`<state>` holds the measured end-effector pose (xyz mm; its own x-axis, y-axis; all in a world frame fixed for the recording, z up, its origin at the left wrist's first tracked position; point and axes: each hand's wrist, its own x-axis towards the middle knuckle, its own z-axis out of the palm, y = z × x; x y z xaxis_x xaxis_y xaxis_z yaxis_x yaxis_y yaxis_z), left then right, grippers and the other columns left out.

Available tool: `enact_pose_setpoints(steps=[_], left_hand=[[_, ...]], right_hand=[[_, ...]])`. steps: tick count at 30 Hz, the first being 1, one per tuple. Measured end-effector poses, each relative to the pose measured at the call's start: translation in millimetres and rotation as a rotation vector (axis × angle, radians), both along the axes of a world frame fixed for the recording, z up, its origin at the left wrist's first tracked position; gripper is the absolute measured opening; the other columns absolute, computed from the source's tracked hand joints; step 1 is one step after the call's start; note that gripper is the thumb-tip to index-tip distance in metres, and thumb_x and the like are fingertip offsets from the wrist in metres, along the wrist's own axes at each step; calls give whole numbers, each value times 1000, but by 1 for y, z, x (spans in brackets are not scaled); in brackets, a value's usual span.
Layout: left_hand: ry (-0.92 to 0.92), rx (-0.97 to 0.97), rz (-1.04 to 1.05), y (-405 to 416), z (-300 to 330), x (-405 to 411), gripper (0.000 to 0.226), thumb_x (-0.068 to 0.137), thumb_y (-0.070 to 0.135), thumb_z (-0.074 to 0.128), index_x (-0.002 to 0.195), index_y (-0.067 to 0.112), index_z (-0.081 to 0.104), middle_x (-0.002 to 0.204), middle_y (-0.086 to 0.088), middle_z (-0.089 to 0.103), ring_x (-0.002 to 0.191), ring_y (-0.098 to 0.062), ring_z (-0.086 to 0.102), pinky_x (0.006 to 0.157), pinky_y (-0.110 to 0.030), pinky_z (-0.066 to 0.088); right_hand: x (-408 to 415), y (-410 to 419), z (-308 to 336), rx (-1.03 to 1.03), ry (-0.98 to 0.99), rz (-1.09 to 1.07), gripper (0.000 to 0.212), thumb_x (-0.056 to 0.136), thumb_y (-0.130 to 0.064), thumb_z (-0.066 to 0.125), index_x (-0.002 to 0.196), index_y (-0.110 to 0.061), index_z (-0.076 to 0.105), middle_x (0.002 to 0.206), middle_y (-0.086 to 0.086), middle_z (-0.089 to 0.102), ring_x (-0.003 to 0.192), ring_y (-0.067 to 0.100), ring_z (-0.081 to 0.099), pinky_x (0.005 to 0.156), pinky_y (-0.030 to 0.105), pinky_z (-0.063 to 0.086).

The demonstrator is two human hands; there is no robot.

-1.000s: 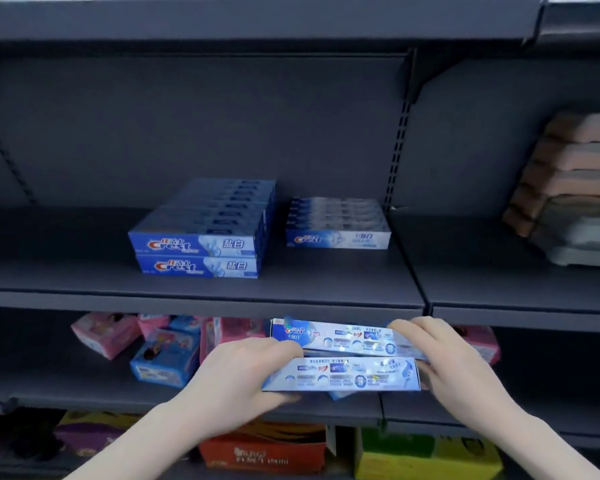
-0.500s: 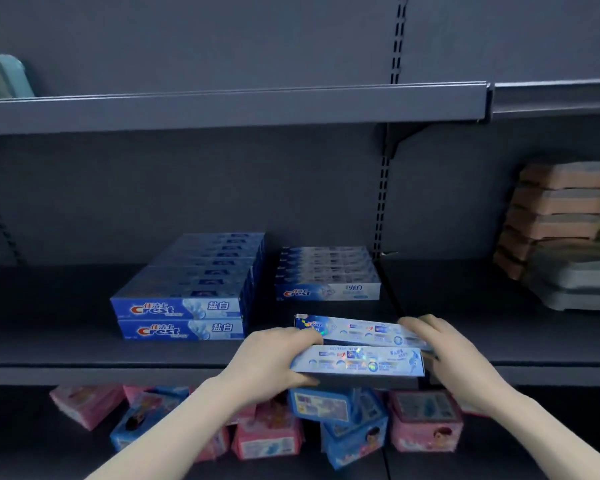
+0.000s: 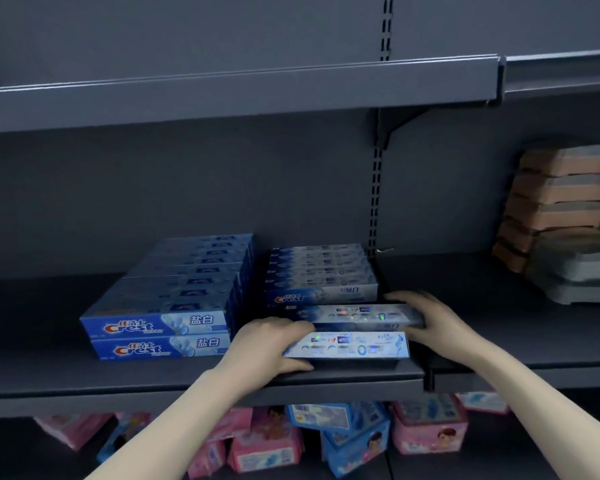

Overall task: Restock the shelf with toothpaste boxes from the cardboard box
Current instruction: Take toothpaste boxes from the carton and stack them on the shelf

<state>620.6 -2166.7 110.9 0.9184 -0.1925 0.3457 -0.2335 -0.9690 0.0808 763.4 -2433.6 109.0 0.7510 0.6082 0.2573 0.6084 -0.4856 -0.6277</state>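
Observation:
Two light blue toothpaste boxes lie side by side over the middle shelf (image 3: 187, 379), in front of a row of matching boxes (image 3: 321, 275). My left hand (image 3: 269, 344) grips the left end of the near box (image 3: 347, 344). My right hand (image 3: 426, 318) grips the right end of the far box (image 3: 347, 313). A two-high stack of darker blue Crest boxes (image 3: 163, 317) stands to the left. The cardboard box is out of view.
An upper shelf (image 3: 239, 95) overhangs the working shelf. Stacked brown and grey packs (image 3: 565, 216) sit at the right. Pink and blue packages (image 3: 347, 434) lie jumbled on the shelf below. A slotted upright (image 3: 376, 199) divides the bays.
Both hands have carried the two boxes up from below the shelf edge and forward onto the middle shelf, in front of the light blue row. The view has tilted upward.

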Motion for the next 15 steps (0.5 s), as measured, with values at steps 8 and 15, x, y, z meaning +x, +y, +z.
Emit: enact_pose_setpoints(steps=[8,15], left_hand=[[-313,134,-32,-1,-10,3,56,74,69,41,94,24,67,74,5,55,65,-14,50,55,-22,37],[-319,-4,24,-2,-21,-5,36,83,55,47,108,29,50,90,9,59,83,-11,47,72,-22,32]], right_hand=[[-1,-5,-9,138,104,-172,51,69,-10,80,115,-19,59,111,-4,60,106,11,55,88,21,36],[-3,-5,-6,185,111,-202,45,67,-5,80,101,-26,60,99,-1,66,93,13,60,76,12,42]])
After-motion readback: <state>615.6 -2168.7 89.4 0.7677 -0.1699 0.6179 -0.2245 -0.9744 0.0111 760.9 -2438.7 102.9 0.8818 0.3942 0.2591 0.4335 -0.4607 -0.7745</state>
